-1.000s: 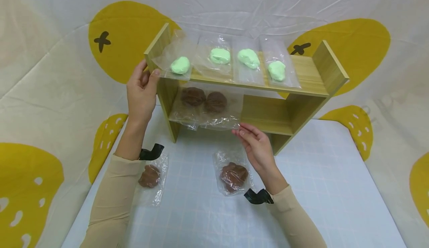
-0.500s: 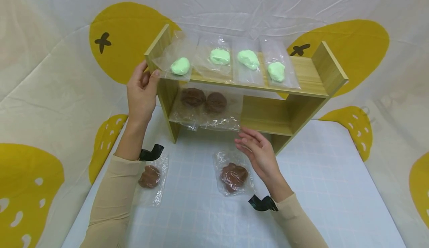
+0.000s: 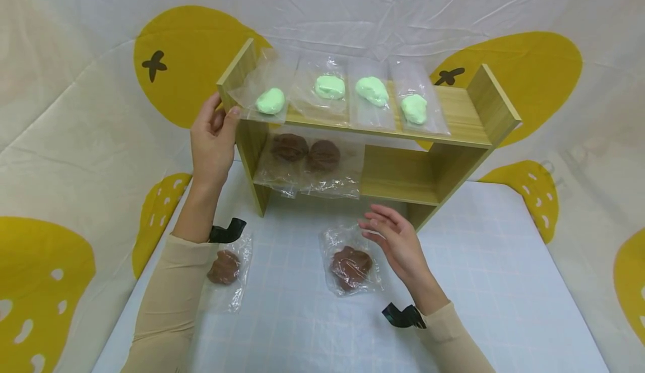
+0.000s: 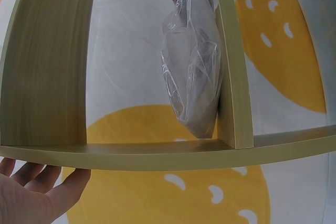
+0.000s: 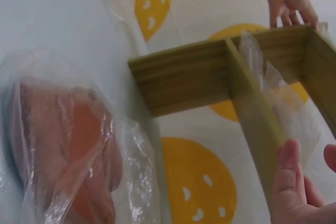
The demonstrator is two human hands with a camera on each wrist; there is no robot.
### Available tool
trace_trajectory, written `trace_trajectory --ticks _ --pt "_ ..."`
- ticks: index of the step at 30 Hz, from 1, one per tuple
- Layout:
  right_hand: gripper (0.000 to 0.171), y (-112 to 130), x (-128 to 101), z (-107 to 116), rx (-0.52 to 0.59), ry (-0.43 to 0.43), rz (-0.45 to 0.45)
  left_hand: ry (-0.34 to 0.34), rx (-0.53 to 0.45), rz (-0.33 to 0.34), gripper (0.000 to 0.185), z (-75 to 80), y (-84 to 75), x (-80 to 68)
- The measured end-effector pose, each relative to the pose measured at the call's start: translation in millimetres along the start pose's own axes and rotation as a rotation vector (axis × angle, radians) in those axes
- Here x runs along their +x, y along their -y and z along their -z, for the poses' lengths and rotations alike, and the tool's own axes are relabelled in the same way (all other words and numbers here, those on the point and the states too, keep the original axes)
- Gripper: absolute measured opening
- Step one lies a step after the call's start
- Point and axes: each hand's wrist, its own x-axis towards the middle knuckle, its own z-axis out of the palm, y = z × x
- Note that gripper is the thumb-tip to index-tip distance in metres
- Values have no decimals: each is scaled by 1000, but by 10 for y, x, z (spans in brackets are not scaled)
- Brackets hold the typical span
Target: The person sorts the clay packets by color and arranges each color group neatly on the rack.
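Observation:
A small wooden shelf [image 3: 456, 110] stands at the back of the table. Its top board carries several clear bags, each with a green dough lump [image 3: 330, 87]. The lower board holds bagged brown dough lumps [image 3: 306, 153]. My left hand [image 3: 214, 138] holds the shelf's left side panel, thumb at the front edge; the same hand [image 4: 37, 190] shows under the panel [image 4: 157, 153] in the left wrist view. My right hand [image 3: 395, 238], fingers relaxed and holding nothing, hovers just right of a bagged brown lump [image 3: 350, 265] lying on the table; the lump [image 5: 68, 156] appears large in the right wrist view.
Another bagged brown lump [image 3: 225, 266] lies on the table beside my left forearm. The table has a pale gridded mat [image 3: 494, 283]. A white cloth with yellow blobs [image 3: 75, 138] hangs around it. The lower board's right half [image 3: 403, 185] is bare.
My right hand has drawn back from the lower shelf's front edge, down and toward me, to beside the bagged brown lump on the table. The left hand has stayed put.

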Motion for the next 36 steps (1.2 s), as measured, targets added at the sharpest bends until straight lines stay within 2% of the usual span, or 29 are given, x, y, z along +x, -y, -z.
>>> trace_trajectory --ticks 22,31,36 --pt "48 -357 -58 474 -225 -71 -121 -3 7 1 41 -3 -10 -8" --pt "50 -514 -76 592 -385 -68 -182 -2 20 -5 41 -5 -8 -9" --pt "53 -561 -99 605 -428 -32 -213 -3 17 -5 41 -2 -5 -8"
